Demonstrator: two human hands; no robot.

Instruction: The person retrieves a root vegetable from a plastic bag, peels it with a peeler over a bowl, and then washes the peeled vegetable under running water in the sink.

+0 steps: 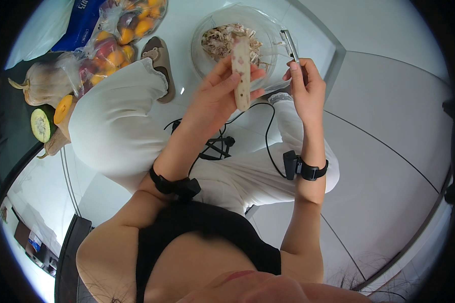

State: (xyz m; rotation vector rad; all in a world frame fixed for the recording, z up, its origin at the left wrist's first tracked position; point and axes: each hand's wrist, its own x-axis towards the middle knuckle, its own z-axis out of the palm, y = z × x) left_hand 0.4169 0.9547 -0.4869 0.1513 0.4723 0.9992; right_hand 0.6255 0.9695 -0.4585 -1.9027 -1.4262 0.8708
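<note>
My left hand (216, 85) holds a long, pale root vegetable (242, 81) upright in the view, thumb along its side and fingers spread behind it. Pinkish patches and small dark spots mark its mostly peeled surface. In my right hand (309, 84) is a metal vegetable peeler (290, 43), its head pointing away from me and apart from the root. Beyond and below both hands sits a round container lined with a clear plastic bag (201, 62). A heap of thin peelings (220, 41) lies in it, partly hidden by the root.
Clear bags of orange and dark red fruit (113, 57) lie at the far left, beside a blue package (81, 24). Nearer are a pumpkin-like squash (47, 81) and a cut green gourd (41, 125). A black cable (267, 132) loops between my knees. My slippered foot (157, 57) rests left of the container.
</note>
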